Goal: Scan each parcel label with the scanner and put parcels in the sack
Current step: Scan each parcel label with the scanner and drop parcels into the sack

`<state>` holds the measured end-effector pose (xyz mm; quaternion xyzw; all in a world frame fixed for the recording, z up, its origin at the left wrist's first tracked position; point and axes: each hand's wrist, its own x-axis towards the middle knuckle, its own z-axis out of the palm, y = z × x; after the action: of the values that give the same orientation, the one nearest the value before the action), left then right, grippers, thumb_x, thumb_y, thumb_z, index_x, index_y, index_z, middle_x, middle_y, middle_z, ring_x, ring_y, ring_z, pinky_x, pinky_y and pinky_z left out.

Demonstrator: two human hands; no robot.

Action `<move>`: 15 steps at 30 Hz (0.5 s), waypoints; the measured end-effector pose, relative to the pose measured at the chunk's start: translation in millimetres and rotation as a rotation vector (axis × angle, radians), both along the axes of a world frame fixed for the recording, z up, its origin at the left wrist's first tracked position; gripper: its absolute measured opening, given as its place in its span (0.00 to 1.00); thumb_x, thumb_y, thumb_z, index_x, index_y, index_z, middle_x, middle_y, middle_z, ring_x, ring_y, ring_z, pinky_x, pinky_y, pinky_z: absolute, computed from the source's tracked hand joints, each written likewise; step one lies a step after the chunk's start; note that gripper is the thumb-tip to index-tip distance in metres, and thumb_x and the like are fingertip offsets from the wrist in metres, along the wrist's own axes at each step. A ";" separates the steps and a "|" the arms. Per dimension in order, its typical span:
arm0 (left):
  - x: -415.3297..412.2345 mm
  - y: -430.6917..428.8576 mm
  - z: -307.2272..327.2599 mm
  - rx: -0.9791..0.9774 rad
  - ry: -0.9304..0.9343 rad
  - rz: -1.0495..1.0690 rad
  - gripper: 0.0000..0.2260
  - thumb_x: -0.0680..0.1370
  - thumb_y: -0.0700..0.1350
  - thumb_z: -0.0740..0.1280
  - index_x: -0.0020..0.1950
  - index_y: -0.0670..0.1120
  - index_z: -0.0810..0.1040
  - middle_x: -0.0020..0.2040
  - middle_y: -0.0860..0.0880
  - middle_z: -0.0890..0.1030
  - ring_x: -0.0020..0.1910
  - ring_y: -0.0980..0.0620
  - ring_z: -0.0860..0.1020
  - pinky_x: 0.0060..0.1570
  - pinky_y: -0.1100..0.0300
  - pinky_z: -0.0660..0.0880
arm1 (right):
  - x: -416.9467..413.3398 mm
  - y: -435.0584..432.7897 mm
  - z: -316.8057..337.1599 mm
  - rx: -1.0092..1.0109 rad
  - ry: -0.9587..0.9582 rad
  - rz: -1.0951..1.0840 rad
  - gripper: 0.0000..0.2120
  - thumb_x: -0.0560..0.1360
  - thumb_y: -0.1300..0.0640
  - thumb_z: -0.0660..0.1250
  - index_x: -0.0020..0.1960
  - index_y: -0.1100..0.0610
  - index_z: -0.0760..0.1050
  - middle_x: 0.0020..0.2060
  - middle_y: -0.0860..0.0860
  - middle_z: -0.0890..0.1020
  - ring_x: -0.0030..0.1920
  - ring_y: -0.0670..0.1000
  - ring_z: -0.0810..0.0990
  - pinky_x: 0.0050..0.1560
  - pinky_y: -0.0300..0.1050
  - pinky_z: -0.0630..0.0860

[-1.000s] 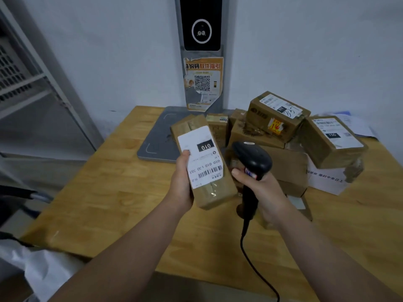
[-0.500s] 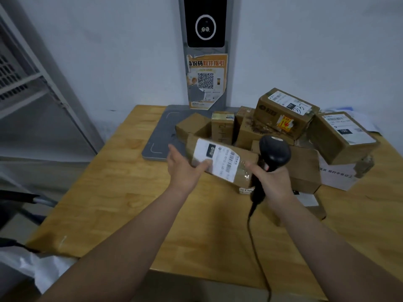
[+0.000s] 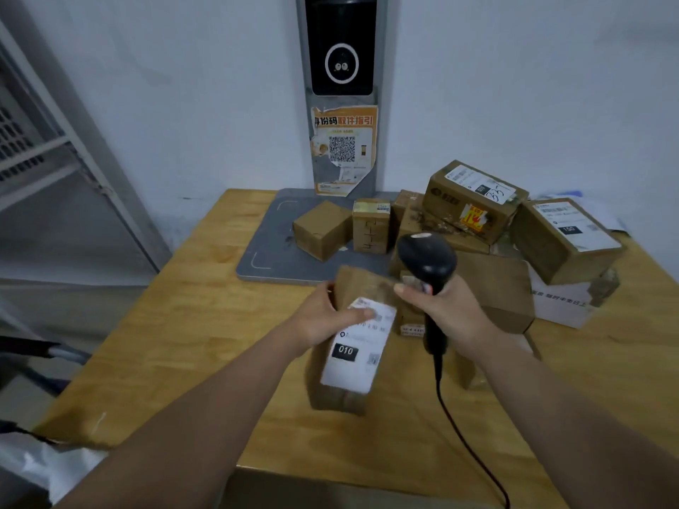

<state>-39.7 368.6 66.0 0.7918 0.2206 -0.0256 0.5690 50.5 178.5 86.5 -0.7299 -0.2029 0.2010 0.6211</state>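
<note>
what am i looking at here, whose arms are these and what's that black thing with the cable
No machine here: this is one picture from a camera worn on a person's head, looking down at their own arms. The left hand grips a brown parcel with a white label marked 010. The right hand holds a black barcode scanner with a cable. Beneath is a wooden table; more cardboard parcels are piled at its back right, and two small boxes sit on a grey pad.
</note>
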 end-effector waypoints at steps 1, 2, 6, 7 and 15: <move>1.9 -4.2 -2.4 -0.059 -0.052 0.119 0.34 0.68 0.55 0.77 0.67 0.47 0.65 0.56 0.51 0.79 0.50 0.54 0.80 0.44 0.61 0.77 | -2.7 -1.1 -5.0 0.040 0.048 -0.055 0.11 0.69 0.56 0.76 0.44 0.48 0.74 0.39 0.41 0.82 0.46 0.44 0.80 0.45 0.40 0.72; 4.7 -9.5 -3.8 -0.115 -0.101 0.221 0.32 0.69 0.55 0.77 0.65 0.47 0.65 0.56 0.50 0.79 0.50 0.54 0.80 0.43 0.62 0.76 | -8.0 -1.2 -9.2 0.060 0.104 -0.081 0.13 0.69 0.57 0.76 0.50 0.51 0.76 0.44 0.44 0.83 0.48 0.46 0.81 0.45 0.40 0.73; 17.4 -27.2 -4.3 -0.286 -0.195 0.379 0.31 0.69 0.58 0.75 0.64 0.46 0.67 0.56 0.49 0.79 0.53 0.51 0.80 0.52 0.54 0.78 | -21.1 1.1 -27.2 0.083 0.174 -0.181 0.23 0.68 0.61 0.77 0.61 0.58 0.75 0.52 0.51 0.84 0.51 0.49 0.84 0.42 0.38 0.80; 18.8 -28.1 -2.5 -0.309 -0.185 0.364 0.30 0.69 0.58 0.75 0.64 0.47 0.67 0.56 0.49 0.79 0.54 0.51 0.80 0.55 0.52 0.77 | -19.0 -0.9 -28.5 0.067 0.154 -0.226 0.22 0.69 0.62 0.77 0.61 0.60 0.75 0.52 0.51 0.84 0.51 0.50 0.83 0.41 0.38 0.80; 25.6 -18.9 10.3 -0.273 -0.130 0.218 0.32 0.66 0.62 0.73 0.62 0.46 0.71 0.56 0.49 0.80 0.57 0.51 0.78 0.62 0.51 0.74 | -2.2 -19.5 -29.2 0.008 0.115 -0.221 0.23 0.69 0.60 0.77 0.61 0.60 0.75 0.53 0.52 0.84 0.52 0.49 0.83 0.38 0.36 0.79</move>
<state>-14.0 349.7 76.3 0.6787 0.2625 0.0577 0.6835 48.4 159.0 57.3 -0.7324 -0.0861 0.1722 0.6530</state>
